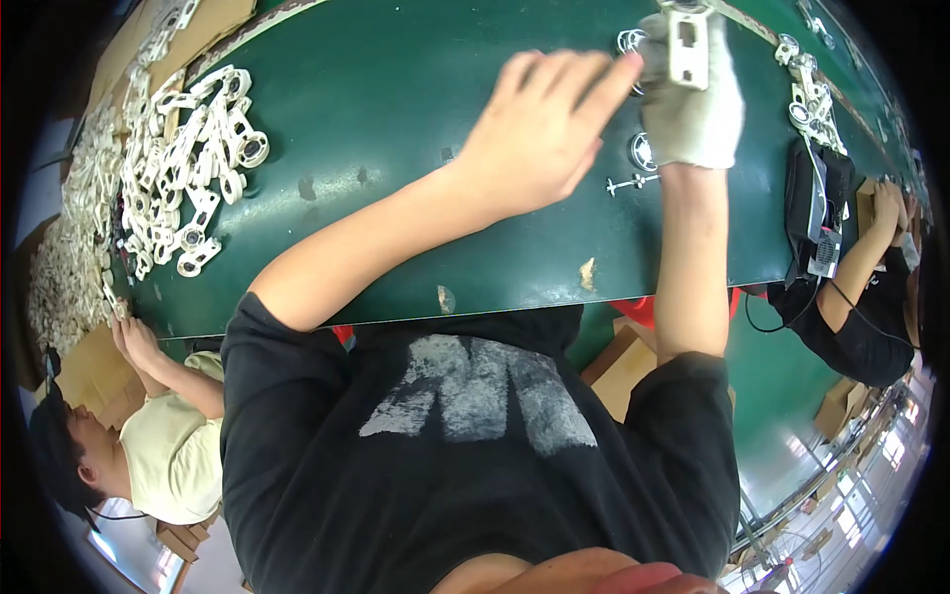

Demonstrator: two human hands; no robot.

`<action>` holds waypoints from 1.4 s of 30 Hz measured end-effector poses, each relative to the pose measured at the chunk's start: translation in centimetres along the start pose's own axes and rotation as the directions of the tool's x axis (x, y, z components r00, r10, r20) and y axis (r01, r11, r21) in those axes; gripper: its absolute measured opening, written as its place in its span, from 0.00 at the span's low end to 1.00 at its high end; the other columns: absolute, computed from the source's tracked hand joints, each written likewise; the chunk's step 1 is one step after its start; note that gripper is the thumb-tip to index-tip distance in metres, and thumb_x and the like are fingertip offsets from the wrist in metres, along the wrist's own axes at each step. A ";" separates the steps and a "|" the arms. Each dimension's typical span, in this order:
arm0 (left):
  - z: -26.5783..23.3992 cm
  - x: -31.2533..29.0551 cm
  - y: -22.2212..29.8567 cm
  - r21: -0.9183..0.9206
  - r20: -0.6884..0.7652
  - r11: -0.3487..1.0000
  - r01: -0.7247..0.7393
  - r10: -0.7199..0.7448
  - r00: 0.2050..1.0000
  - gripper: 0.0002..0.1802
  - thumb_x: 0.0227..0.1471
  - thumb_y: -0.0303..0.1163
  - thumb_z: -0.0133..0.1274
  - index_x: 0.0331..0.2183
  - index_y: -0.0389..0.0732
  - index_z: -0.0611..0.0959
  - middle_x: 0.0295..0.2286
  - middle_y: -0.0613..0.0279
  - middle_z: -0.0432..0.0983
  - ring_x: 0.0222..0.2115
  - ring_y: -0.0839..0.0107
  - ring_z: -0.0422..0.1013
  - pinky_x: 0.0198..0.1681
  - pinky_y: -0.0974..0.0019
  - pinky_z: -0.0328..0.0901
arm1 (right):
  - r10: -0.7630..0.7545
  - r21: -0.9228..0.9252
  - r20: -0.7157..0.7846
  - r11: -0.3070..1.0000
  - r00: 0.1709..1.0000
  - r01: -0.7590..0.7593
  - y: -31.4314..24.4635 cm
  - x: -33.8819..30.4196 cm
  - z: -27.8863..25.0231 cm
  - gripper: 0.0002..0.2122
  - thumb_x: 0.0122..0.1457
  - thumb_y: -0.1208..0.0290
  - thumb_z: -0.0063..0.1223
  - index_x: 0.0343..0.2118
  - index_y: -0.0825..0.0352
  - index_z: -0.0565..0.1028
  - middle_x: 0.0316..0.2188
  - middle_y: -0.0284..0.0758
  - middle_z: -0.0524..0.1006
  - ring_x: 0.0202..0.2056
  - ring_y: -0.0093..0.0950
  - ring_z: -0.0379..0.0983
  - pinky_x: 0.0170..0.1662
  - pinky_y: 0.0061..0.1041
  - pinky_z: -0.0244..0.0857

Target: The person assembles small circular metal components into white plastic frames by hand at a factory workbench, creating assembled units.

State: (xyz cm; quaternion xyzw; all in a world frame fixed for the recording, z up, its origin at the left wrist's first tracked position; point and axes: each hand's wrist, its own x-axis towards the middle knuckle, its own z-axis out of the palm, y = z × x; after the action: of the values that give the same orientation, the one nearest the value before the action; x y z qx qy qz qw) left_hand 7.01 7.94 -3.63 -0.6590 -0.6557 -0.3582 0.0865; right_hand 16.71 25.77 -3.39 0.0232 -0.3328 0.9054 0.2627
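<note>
Blur softens the left hand (539, 129), so we read it only roughly: it is bare, back up, fingers stretched out flat and together over the green belt (396, 89). Its fingertips lie against the right hand's glove and beside a small metal ring (629, 42). We see nothing held in it, though its palm is turned away from us.

The right hand (693, 104) wears a white glove and is closed around a white bracket (688, 45) at the belt's far side. The bracket's top is cut off by the picture's upper edge, and the glove hides how the fingers sit on it. Just below the glove a second ring (643, 150) and a thin pin (628, 183) lie on the belt; we cannot tell whether the wrist touches them.

To the left a pile of white parts (188, 158) spreads over the belt's edge, too tangled to make out single pieces. A co-worker in a pale shirt (173, 450) has hands (134, 342) at that pile. On the right another co-worker's arm (856, 272) reaches past a black device (816, 208), half hidden at the rim.
</note>
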 end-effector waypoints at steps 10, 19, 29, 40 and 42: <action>3.8 3.0 -0.4 0.031 0.372 0.972 -0.233 0.205 0.905 0.15 0.49 0.40 0.63 0.41 0.53 0.86 0.44 0.69 0.78 0.47 0.67 0.72 0.47 0.60 0.67 | -0.345 -0.933 -0.110 0.359 0.932 0.023 -3.0 1.3 -0.8 0.11 0.65 0.74 0.51 0.48 0.69 0.77 0.38 0.35 0.79 0.39 0.26 0.75 0.42 0.24 0.68; -1.7 0.1 -1.6 -0.066 0.078 0.997 -0.043 0.048 0.996 0.15 0.58 0.43 0.56 0.27 0.43 0.79 0.22 0.62 0.74 0.31 0.62 0.75 0.38 0.59 0.69 | -0.235 -0.865 -0.366 0.444 0.901 -0.235 -0.4 -1.2 6.8 0.19 0.73 0.58 0.43 0.54 0.68 0.76 0.17 0.22 0.60 0.16 0.13 0.53 0.19 0.19 0.44; -11.1 -7.5 -9.2 0.181 0.053 0.892 0.413 -0.429 0.902 0.08 0.56 0.39 0.60 0.37 0.49 0.85 0.37 0.64 0.76 0.37 0.61 0.77 0.38 0.59 0.73 | 0.235 -0.972 -0.231 -0.027 0.944 -0.231 5.3 -2.1 10.6 0.19 0.57 0.65 0.60 0.51 0.65 0.78 0.36 0.41 0.83 0.36 0.30 0.81 0.44 0.27 0.72; -11.8 -8.4 -7.2 -0.049 -0.003 0.951 0.305 -0.306 0.952 0.30 0.39 0.45 0.74 0.45 0.45 0.85 0.36 0.64 0.76 0.35 0.66 0.76 0.36 0.65 0.72 | 0.218 -0.948 -0.275 -0.223 0.936 -0.226 7.1 -3.0 10.2 0.16 0.57 0.66 0.59 0.48 0.63 0.81 0.30 0.45 0.83 0.34 0.38 0.84 0.40 0.31 0.75; -10.7 -7.5 -5.7 -0.104 -0.073 0.969 0.223 -0.231 0.970 0.32 0.38 0.47 0.74 0.46 0.45 0.85 0.35 0.62 0.77 0.35 0.65 0.77 0.35 0.65 0.72 | 0.304 -0.929 -0.324 -0.284 0.896 -0.239 7.2 -3.2 10.8 0.14 0.56 0.66 0.59 0.46 0.61 0.82 0.28 0.45 0.82 0.32 0.41 0.83 0.38 0.34 0.75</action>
State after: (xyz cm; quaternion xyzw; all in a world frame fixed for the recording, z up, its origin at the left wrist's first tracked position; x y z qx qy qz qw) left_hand -1.22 -3.63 -2.22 -0.5672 -0.7047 -0.4242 0.0413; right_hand 14.49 13.06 0.12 -0.2444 -0.9055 0.3447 -0.0377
